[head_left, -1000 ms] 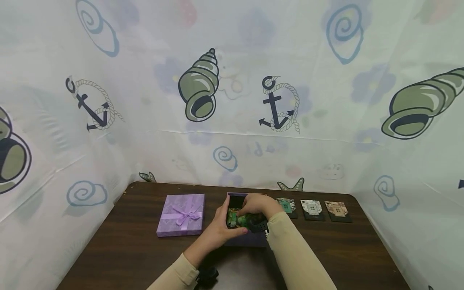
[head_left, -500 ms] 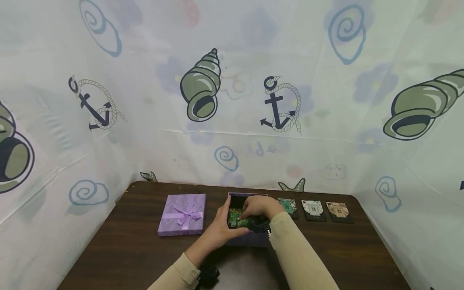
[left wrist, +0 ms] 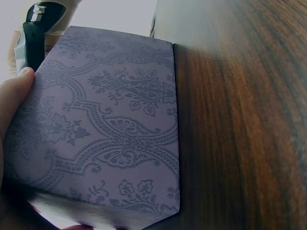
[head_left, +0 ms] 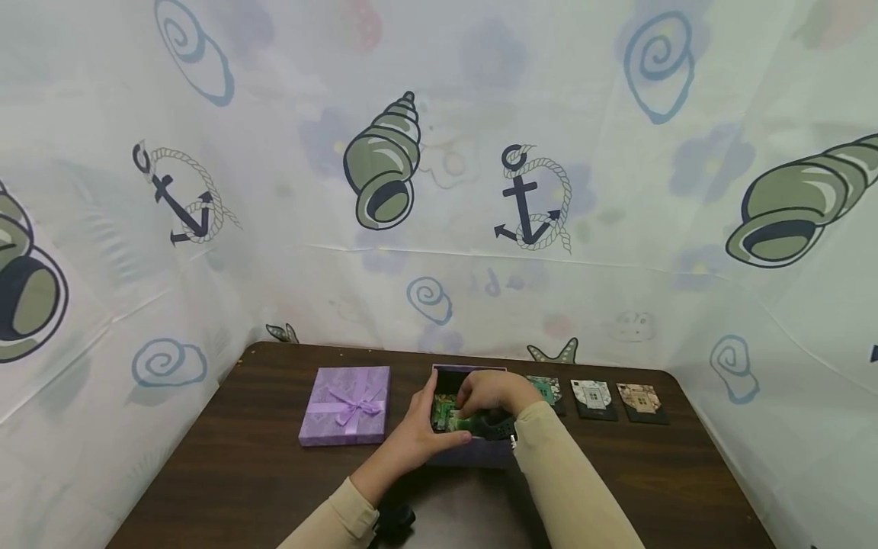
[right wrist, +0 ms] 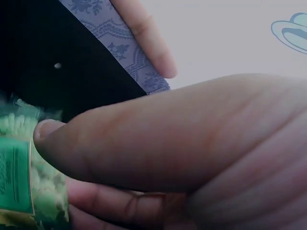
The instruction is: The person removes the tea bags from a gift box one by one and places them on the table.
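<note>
My left hand [head_left: 417, 427] grips a purple patterned gift box [head_left: 473, 455] at its left side, thumb along the near wall. In the left wrist view the box's floral paper wall [left wrist: 120, 120] stands upright on the table, with the thumb at its upper edge. My right hand [head_left: 497, 390] reaches down into the box. Between its thumb and fingers it pinches a small green patterned packet [right wrist: 45, 187] with a darker green label, against the black inside of the box. More green patterned pieces [head_left: 442, 412] show inside the box. The right fingertips are partly hidden in the head view.
A lilac box lid [head_left: 322, 427] with a ribbon bow lies to the left. To the right stand three small cards or packets in a row: a green one [head_left: 546, 390], a white one [head_left: 592, 398] and a tan one [head_left: 641, 400]. A patterned cloth [head_left: 453, 198] hangs behind the dark wooden table [head_left: 226, 457].
My right hand has shifted slightly inside the box, its fingers curling lower over the green packet. The left hand keeps its grip on the box.
</note>
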A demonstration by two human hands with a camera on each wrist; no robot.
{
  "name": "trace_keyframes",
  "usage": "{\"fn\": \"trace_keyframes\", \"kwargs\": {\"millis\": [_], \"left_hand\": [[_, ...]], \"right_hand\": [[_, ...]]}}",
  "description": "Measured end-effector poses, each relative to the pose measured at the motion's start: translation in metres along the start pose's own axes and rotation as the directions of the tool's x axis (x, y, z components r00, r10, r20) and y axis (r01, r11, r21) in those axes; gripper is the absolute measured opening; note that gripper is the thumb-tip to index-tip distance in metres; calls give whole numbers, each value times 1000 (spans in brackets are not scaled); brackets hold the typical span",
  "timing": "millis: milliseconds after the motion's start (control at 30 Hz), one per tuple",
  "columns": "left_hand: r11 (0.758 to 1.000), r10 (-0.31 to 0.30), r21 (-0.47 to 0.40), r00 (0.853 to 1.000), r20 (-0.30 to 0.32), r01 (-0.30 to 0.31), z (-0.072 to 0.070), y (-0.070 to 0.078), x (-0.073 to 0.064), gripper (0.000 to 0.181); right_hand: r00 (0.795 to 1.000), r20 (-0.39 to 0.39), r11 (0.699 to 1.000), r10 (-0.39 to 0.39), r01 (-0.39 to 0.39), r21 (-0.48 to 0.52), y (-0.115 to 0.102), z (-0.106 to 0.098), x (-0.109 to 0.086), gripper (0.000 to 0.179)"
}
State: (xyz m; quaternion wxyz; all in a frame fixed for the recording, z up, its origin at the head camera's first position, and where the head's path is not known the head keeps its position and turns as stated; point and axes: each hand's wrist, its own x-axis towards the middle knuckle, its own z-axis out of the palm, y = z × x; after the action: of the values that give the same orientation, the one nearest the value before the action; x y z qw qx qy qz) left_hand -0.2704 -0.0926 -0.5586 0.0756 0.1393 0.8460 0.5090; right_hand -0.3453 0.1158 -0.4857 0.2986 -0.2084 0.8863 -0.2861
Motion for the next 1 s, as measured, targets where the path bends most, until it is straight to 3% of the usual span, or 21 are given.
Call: {"fn": "trace_keyframes", "kwargs": {"millis": [300,767,1000], "left_hand": [[1000,-17,-4,1000,11,17,0,1,-1,131],[1000,-11,-6,1000,9,11,0,1,0,134],[1000,-4,-20,1000,9,4,-1,3,0,133]], "right_hand": [[997,44,987,-61,53,154,6,-1,-2,12],[980,99,975,-171,155,157,11,0,0,9],[965,60,931,-255,228,287,19,1,0,13]]}}
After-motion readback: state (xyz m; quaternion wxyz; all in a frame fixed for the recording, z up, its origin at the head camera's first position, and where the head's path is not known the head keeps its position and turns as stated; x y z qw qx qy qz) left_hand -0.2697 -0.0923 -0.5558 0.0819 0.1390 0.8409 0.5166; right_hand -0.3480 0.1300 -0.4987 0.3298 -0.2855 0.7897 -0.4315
